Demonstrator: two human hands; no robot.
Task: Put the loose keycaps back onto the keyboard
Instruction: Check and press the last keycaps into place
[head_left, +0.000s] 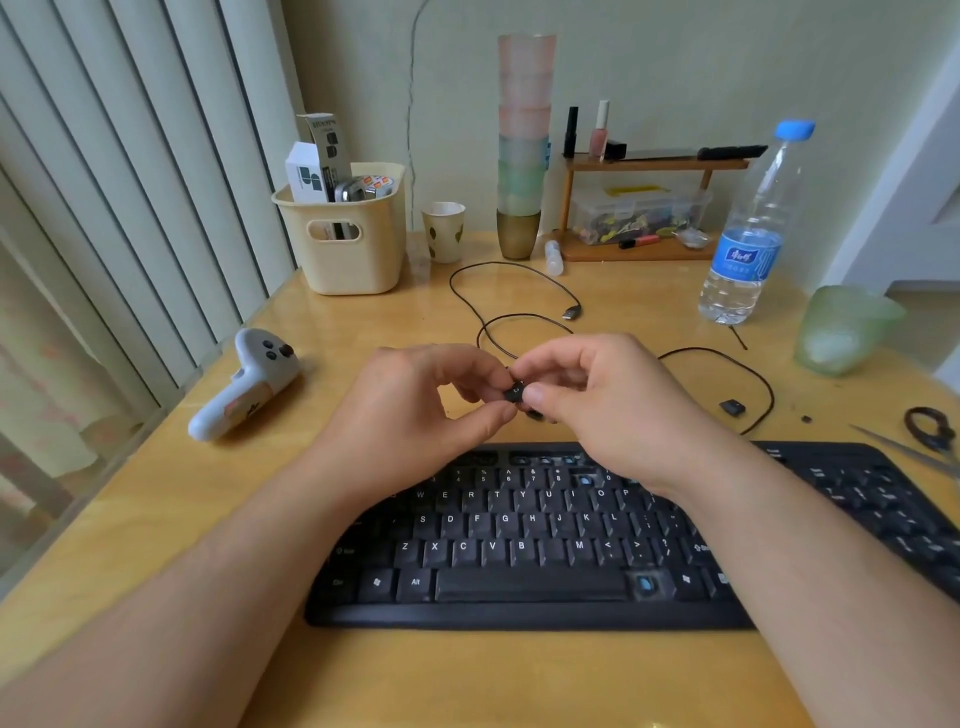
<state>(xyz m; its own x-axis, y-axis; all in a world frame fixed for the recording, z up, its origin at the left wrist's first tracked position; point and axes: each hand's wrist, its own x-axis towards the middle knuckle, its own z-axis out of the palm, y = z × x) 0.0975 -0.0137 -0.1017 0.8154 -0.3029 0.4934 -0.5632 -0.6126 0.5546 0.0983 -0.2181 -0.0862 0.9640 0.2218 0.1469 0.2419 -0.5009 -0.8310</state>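
both hands (415, 410) pinching, seemingly, keycap (515, 391)

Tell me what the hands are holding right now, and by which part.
Both hands pinch one small black keycap above the keyboard. The left hand and right hand each grip it at its edges with thumb and fingertips.

Keycap (514, 392) legend too small

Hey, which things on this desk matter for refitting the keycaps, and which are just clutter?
For the job: keyboard; keycap pinched between left hand and right hand; loose keycap.
Just lying about: water bottle; game controller; scissors; beige basket; paper cup.
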